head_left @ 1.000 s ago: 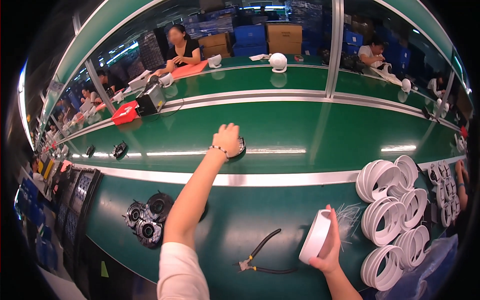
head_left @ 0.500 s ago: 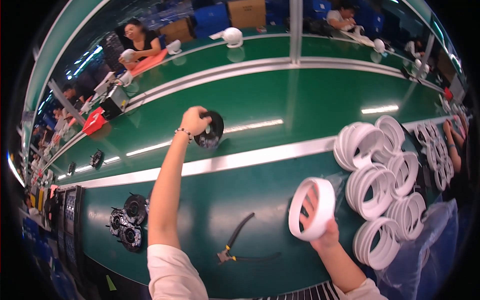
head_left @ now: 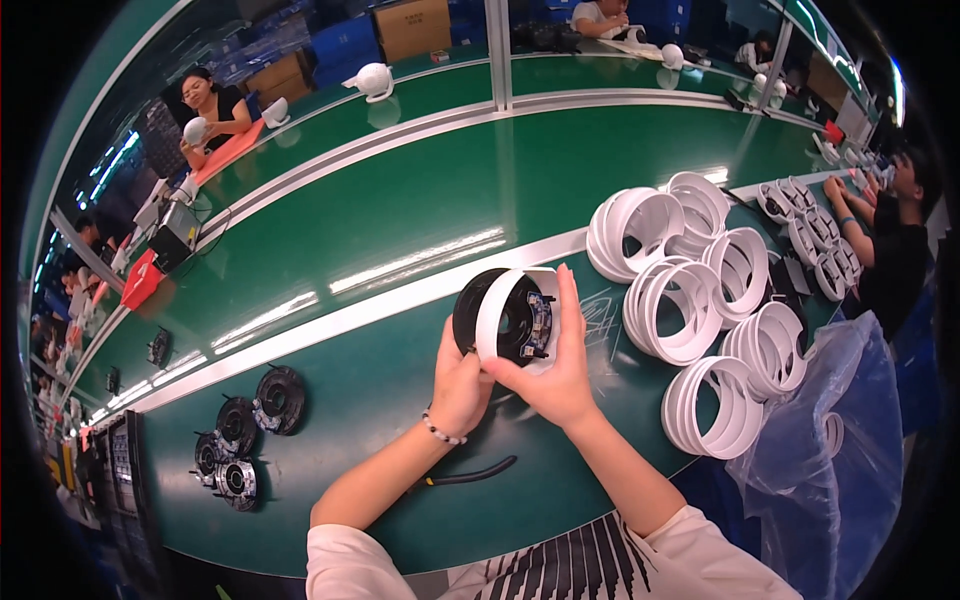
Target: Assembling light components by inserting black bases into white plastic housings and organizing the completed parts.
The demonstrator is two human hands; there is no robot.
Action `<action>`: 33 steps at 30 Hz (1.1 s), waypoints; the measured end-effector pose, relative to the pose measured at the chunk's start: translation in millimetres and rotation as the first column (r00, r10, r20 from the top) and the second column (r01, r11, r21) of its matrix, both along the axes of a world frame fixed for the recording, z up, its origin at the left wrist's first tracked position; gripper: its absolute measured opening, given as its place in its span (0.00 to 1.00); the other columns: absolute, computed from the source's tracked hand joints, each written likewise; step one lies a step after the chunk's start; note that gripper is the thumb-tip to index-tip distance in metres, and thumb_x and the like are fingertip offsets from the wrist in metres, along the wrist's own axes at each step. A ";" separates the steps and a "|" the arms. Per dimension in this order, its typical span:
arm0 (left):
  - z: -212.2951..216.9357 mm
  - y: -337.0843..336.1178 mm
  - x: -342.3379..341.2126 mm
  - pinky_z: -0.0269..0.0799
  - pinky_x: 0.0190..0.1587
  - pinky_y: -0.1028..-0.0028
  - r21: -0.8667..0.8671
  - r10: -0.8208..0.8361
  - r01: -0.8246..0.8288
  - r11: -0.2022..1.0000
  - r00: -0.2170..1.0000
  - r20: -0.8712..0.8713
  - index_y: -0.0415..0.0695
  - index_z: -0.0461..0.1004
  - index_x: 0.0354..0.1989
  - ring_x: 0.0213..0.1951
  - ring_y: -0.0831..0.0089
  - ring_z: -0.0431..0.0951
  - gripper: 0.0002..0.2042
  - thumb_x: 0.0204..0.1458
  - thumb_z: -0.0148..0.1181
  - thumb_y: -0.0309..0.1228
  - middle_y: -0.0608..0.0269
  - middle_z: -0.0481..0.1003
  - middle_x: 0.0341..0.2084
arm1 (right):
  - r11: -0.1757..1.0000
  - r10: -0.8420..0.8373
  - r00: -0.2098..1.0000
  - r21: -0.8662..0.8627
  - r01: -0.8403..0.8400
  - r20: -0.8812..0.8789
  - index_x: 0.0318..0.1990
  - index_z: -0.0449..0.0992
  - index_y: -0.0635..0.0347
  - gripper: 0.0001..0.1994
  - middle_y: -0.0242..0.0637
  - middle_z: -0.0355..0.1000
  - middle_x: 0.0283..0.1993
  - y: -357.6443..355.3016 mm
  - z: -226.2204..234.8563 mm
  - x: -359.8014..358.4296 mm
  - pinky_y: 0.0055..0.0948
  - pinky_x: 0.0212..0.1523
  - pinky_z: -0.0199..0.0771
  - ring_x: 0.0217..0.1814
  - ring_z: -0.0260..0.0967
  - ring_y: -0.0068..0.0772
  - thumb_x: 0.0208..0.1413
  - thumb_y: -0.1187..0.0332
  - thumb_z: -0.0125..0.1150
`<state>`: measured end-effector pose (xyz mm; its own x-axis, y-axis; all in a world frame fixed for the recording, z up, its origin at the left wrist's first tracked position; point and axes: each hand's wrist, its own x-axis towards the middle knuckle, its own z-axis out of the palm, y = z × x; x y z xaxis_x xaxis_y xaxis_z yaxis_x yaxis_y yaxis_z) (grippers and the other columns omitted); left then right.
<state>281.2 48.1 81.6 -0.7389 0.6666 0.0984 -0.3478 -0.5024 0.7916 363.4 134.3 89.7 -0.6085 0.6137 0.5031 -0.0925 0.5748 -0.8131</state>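
Note:
In front of me, over the near table, my left hand (head_left: 462, 385) is closed on a black round disc part (head_left: 466, 312). A small circuit board (head_left: 540, 325) sits on the disc. My right hand (head_left: 560, 372) is closed around a white plastic ring (head_left: 490, 318). Ring and disc are together, the board showing inside the ring; whether they are joined I cannot tell. Beneath my left forearm lie pliers (head_left: 475, 474) with dark handles, partly hidden. Several similar black disc parts (head_left: 279, 400) with boards lie to the left.
Stacks of white rings (head_left: 668, 310) stand at the right, beside a clear plastic bag (head_left: 825, 460). Beyond a pale rail (head_left: 400, 300) runs a green belt surface (head_left: 420, 220), carrying more disc parts (head_left: 160, 345) at the left. Other people (head_left: 890, 240) work at the right and far side.
My left hand has brought the disc part back from over the belt to the white ring in my right hand. Both hands now meet in the middle, and the view has turned right.

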 end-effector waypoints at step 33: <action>-24.4 -16.2 -45.9 0.50 0.56 0.57 0.249 -0.771 0.742 0.622 0.526 0.358 0.42 0.53 0.55 0.55 0.58 0.56 0.28 0.47 0.43 0.45 0.53 0.56 0.53 | 0.985 0.151 0.983 -0.096 -0.141 0.101 0.59 0.38 0.67 0.54 0.51 0.43 0.58 -1.0 -6.2 13.5 0.34 0.56 0.50 0.59 0.47 0.41 0.26 0.60 0.72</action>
<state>235.3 32.0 57.1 0.0647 0.9979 -0.0100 -0.8846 0.0620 0.4622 376.9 133.3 83.5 -0.7424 0.5532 0.3779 -0.0795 0.4873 -0.8696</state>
